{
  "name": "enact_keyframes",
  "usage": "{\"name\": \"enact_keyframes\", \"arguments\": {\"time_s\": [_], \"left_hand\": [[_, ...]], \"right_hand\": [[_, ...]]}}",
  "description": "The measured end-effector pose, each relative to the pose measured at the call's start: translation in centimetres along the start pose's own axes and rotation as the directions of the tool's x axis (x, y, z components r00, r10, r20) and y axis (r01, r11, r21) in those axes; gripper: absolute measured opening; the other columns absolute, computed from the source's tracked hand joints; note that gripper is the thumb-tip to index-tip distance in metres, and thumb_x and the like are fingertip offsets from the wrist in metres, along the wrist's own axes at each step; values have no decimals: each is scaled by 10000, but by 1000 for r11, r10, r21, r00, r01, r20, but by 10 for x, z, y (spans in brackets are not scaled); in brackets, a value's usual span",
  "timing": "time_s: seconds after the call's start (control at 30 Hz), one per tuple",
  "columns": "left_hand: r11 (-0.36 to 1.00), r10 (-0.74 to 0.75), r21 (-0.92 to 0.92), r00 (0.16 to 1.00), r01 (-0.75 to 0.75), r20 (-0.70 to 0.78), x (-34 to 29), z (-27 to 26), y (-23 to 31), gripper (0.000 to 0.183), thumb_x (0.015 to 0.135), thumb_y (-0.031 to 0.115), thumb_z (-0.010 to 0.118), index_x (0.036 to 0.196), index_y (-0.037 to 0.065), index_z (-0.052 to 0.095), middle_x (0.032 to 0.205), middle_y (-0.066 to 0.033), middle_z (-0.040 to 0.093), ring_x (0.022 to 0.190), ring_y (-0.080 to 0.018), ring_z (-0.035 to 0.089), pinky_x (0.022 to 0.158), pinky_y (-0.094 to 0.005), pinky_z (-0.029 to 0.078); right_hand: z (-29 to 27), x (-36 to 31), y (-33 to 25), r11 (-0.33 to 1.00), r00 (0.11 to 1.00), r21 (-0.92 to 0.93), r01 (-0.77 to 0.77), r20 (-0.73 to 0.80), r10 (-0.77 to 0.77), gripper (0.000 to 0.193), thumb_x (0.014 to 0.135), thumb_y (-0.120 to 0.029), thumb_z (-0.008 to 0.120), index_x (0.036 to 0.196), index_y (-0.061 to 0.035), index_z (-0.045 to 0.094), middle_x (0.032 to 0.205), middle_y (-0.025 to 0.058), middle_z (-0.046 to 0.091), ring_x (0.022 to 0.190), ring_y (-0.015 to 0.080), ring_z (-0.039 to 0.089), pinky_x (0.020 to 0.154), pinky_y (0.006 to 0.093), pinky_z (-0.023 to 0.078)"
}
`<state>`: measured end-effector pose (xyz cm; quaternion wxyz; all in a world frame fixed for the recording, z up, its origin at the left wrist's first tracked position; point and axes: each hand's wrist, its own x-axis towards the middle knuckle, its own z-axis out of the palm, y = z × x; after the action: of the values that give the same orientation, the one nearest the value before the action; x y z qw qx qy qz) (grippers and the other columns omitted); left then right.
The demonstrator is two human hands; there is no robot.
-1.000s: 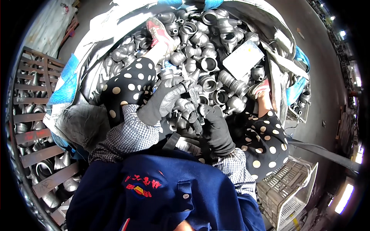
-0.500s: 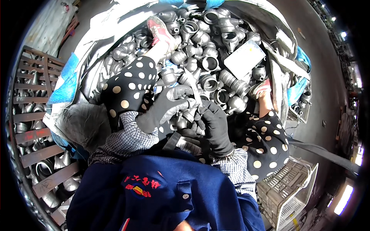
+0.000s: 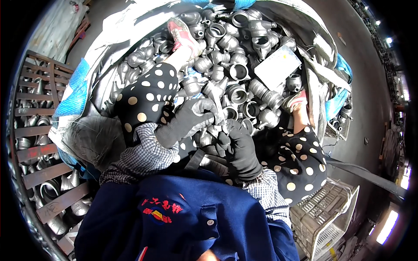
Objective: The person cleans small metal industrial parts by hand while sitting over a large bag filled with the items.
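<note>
My left hand (image 3: 189, 122), in a dark grey glove, is curled with thumb and fingers around a small grey metal casting (image 3: 213, 130), mostly hidden by the fingers. Close beside it, my gloved right hand (image 3: 241, 150) is closed, its fingertips at the lower end of a thin, pale, strip-like tool (image 3: 220, 111). The tool stands nearly upright between the hands, against the left fingertips; its exact kind is unclear. Beyond both hands lies a heap of grey metal castings (image 3: 237, 71), many with round open mouths and tapered necks.
A large white woven sack (image 3: 117, 32) with blue straps surrounds the heap and my legs. On the castings lies a white rectangular card (image 3: 278, 67). To the left stands a rusty slatted metal cage (image 3: 41, 152) of castings; a plastic crate (image 3: 322, 217) sits at lower right.
The thin tool has swung from leaning up-left to nearly upright and sits lower between my hands. My right hand has dropped slightly; the left hand has barely shifted.
</note>
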<state>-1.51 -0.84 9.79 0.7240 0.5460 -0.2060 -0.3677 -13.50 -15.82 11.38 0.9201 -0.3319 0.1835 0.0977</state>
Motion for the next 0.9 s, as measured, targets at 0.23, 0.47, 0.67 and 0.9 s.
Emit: {"name": "enact_keyframes", "arguments": {"time_s": [0.23,0.47,0.67,0.9], "left_hand": [[974,-45,212,987,78,-156,-3,13,2,145,872,27,647,996,-46,639,868,-54,635,795,-97,600,703,-238,507],[993,15,121,982,9,-191,-2,11,-22,102,870,20,613,955,-29,639,875,-57,647,780,-85,595,694,-232,498],[986,-12,163,988,38,-156,0,11,-17,118,889,15,603,993,-32,635,916,-59,655,836,-101,611,745,-237,502],[994,-75,87,992,66,101,-1,-3,13,165,864,1,622,1025,-22,653,968,-50,641,887,-89,602,796,-226,491]], "right_hand": [[0,1,1,936,984,-352,12,-164,-75,184,953,-153,567,870,-2,635,647,-20,579,543,60,500,470,224,384],[14,1,6,304,797,-935,185,-38,-603,144,888,-133,603,850,1,641,624,87,533,636,171,474,557,321,373],[10,1,0,452,823,-857,249,-59,-565,200,914,-164,571,815,2,622,576,56,485,583,164,518,522,309,406],[6,-4,-6,987,996,-157,27,-81,-40,237,984,-203,467,912,-6,576,588,13,524,456,103,489,422,230,418]]}}
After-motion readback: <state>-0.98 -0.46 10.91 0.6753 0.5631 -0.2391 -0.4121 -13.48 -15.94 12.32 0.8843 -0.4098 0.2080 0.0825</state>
